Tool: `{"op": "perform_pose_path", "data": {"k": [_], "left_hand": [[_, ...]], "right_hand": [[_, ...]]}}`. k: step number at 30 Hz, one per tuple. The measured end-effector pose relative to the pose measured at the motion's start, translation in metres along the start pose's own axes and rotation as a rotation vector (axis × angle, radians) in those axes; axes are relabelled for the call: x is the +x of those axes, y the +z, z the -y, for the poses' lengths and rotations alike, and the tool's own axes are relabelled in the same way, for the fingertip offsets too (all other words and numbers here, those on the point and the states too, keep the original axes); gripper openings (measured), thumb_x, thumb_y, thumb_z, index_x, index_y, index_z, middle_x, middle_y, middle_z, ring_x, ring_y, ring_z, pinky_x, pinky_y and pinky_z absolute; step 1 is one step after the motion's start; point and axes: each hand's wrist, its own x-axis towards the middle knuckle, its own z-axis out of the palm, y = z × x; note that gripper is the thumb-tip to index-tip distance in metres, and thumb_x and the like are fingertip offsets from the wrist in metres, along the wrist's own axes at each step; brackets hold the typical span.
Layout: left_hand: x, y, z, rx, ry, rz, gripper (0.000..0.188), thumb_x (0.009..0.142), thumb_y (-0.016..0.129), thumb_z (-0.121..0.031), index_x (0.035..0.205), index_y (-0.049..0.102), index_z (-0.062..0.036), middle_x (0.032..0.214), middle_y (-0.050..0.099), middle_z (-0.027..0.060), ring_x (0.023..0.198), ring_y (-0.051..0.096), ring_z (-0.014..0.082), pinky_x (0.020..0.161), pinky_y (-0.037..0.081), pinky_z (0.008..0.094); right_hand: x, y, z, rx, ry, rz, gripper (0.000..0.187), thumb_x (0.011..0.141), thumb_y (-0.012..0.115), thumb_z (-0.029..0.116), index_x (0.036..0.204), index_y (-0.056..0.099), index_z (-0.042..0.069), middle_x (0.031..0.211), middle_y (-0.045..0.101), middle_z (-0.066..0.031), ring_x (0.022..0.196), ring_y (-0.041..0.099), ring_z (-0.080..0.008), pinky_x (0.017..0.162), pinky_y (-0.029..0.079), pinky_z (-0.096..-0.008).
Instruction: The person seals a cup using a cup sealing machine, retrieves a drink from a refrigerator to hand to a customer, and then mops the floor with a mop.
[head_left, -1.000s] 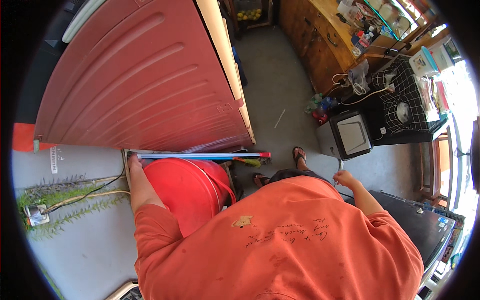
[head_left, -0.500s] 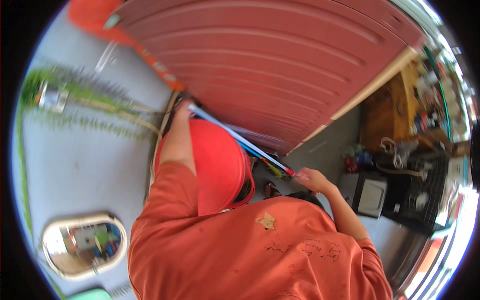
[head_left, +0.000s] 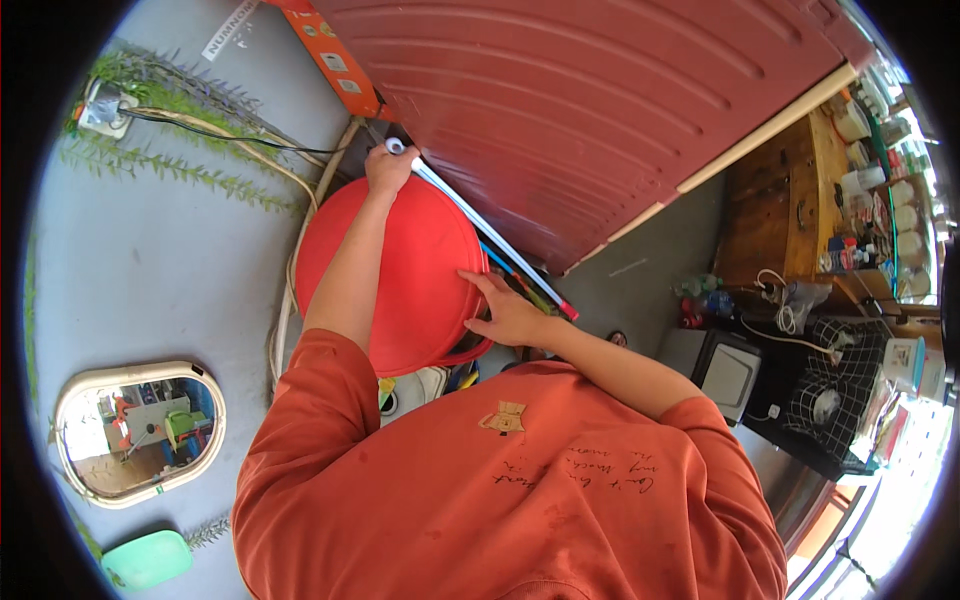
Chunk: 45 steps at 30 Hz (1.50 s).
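A ribbed maroon panel (head_left: 560, 130) slants beyond a round red tub (head_left: 425, 250). A long white pole (head_left: 490, 231) lies aslant between the two, running from the tub's far edge to a red tip off its right side. A shorter visible stretch of blue pole (head_left: 498, 259) shows between the white pole and the tub. The left forearm reaches straight across the tub; the left hand (head_left: 388, 172) is at its far edge, fingers closed around the white pole's upper end, partly hidden. The right forearm angles in from the tub's near right, and the right hand (head_left: 508, 312) is at its right rim, thumb and forefinger spread wide, the pole just beyond them.
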Motion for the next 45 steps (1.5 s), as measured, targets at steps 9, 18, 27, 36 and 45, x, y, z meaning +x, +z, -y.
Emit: {"op": "perform_pose_path", "data": {"k": [9,18,27,36,45], "left_hand": [[-0.042,0.013,-0.025,-0.414,0.094,-0.222,0.026,0.074,0.076,-0.025,0.084,0.069,-0.0015,0.075,0.07,0.01,0.07,0.067,0.0196,0.068,0.052,0.0341],[-0.19,0.038,-0.152,-0.428,0.264,-0.237,0.024,0.075,0.077,-0.022,0.088,0.068,-0.0032,0.073,0.069,0.0104,0.066,0.068,0.0176,0.063,0.053,0.0342],[-0.395,0.101,-0.315,-0.465,0.693,0.138,0.032,0.073,0.083,-0.027,0.094,0.071,-0.0055,0.088,0.072,0.0082,0.086,0.067,0.03,0.085,0.049,0.0413],[-0.54,0.028,-0.162,-0.032,0.198,0.203,0.038,0.087,0.066,-0.029,0.12,0.064,-0.0112,0.112,0.068,0.0118,0.112,0.06,0.0283,0.108,0.035,0.047],[-0.714,-0.194,0.112,0.352,-0.656,-0.64,0.019,0.083,0.06,-0.021,0.081,0.072,-0.0068,0.08,0.069,0.0174,0.076,0.066,0.0381,0.07,0.053,0.0461]], "right_hand": [[-0.044,-0.013,-0.072,0.137,0.041,-0.131,0.061,0.085,0.068,0.028,0.139,0.047,0.007,0.131,0.056,-0.0209,0.112,0.06,-0.0314,0.094,0.049,-0.0396],[-0.151,-0.081,-0.132,0.094,0.223,-0.329,0.05,0.082,0.073,0.025,0.124,0.059,0.003,0.106,0.068,-0.0151,0.097,0.067,-0.0283,0.087,0.052,-0.039],[-0.18,-0.107,-0.195,0.24,-0.31,-0.555,0.049,0.089,0.062,0.025,0.13,0.046,0.005,0.126,0.053,-0.0144,0.119,0.053,-0.0275,0.102,0.043,-0.0392],[-0.212,-0.224,-0.211,0.698,-0.166,-0.94,0.029,0.091,0.059,0.011,0.117,0.067,-0.002,0.069,0.053,-0.0023,0.06,0.051,-0.015,0.064,0.053,-0.0319],[-0.29,-0.29,-0.085,0.876,-0.47,-0.855,0.028,0.094,0.055,0.017,0.067,0.053,0.014,0.055,0.022,0.0044,0.05,0.023,-0.0098,0.057,0.032,-0.0323]]}}
